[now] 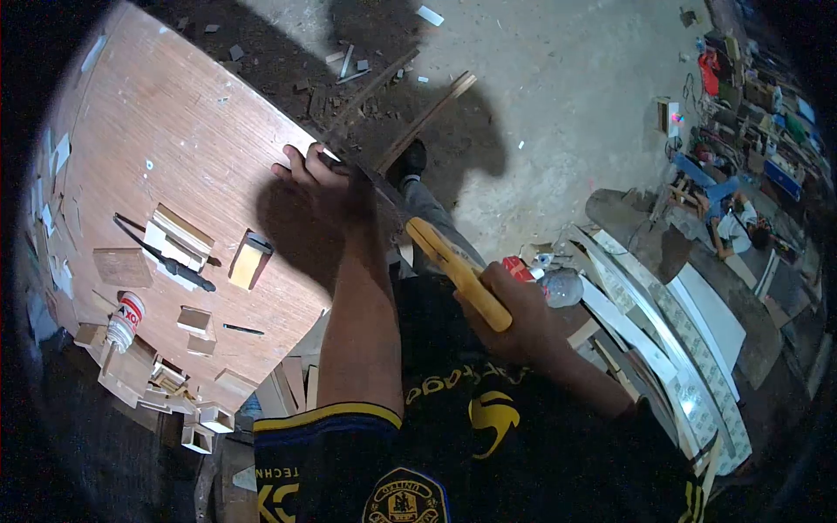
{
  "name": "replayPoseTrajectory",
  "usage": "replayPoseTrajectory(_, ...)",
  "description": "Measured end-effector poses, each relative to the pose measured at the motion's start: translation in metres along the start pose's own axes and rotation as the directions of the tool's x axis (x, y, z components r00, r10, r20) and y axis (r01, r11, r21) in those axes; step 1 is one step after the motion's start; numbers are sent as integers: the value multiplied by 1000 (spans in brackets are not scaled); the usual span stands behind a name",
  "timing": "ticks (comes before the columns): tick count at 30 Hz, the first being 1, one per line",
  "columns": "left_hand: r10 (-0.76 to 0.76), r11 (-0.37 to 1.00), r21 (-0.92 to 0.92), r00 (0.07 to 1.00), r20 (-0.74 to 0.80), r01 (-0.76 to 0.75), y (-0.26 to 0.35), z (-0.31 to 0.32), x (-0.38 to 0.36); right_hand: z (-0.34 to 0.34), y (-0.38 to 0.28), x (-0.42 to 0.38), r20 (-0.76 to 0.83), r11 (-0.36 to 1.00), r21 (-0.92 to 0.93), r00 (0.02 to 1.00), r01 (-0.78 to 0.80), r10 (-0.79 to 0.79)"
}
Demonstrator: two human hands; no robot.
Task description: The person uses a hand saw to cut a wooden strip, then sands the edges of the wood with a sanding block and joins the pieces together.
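Note:
My right hand is wrapped round the yellow wooden handle of a handsaw. The saw's dark blade runs up and left from the handle to the edge of the wooden table, passing beside my left hand. At that edge my left hand rests with its fingers bent over the tabletop. A small pale strip shows by its fingertips; whether the hand grips a piece there is hidden.
On the table lie a black-handled knife, a glue bottle, a pen and small wood blocks. Long white panels and a plastic bottle are at the right. Another person sits far right.

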State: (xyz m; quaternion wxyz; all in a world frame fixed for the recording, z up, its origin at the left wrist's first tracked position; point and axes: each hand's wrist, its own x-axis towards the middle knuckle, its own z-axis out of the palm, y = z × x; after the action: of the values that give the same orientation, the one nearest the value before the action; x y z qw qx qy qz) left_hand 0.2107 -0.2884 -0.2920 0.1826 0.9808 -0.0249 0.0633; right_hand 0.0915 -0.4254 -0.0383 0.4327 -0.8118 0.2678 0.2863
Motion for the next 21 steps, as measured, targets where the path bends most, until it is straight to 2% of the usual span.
replayPoseTrajectory(1,-20,999,-29,998,-60,19,4,4,-1,-5,-2,-5,-10,1000,0,1000,-5,5)
replayPoseTrajectory(2,-47,998,-55,991,-123,40,5,7,0,-11,-3,-13,-37,997,-9,996,78,-78)
replayPoseTrajectory(3,-46,998,-58,991,-123,39,7,7,1,-17,-6,-21,-60,987,-20,985,160,-161)
replayPoseTrajectory(4,-40,997,-72,991,-124,31,8,5,2,-27,-11,-29,-61,987,-21,985,159,-160)
replayPoseTrajectory(6,-34,996,-82,992,-120,24,8,4,2,-44,-21,-42,-4,959,-148,969,243,-247)
replayPoseTrajectory(8,-5,988,-154,979,-203,-27,9,6,1,-45,-22,-43,-4,971,-121,979,204,-206)
replayPoseTrajectory(12,12,986,-161,988,-153,-37,5,-1,1,-9,2,-14,18,993,-52,995,102,-101)
replayPoseTrajectory(14,33,999,37,995,-93,-30,4,-1,4,-7,-7,-9,8,976,-126,984,176,-176)
replayPoseTrajectory(15,37,999,35,996,-85,-34,3,0,0,-6,-7,-11,-3,992,-63,994,109,-110)
replayPoseTrajectory(16,-15,996,-89,993,-115,4,3,5,-2,-6,-6,-14,-18,999,-2,999,41,-41)
replayPoseTrajectory(17,-71,976,-216,986,-148,38,6,11,-1,-8,-6,-14,-10,996,-58,998,66,-67)
replayPoseTrajectory(18,-67,974,-223,986,-154,31,4,13,-2,-10,-8,-18,-20,996,-58,997,69,-70)
replayPoseTrajectory(20,74,995,-43,971,-229,-86,-5,17,-3,-16,-11,-31,-105,953,-75,948,293,-300)
replayPoseTrajectory(21,73,996,-41,971,-229,-85,-6,16,-4,-23,-12,-40,-102,953,-75,948,294,-300)
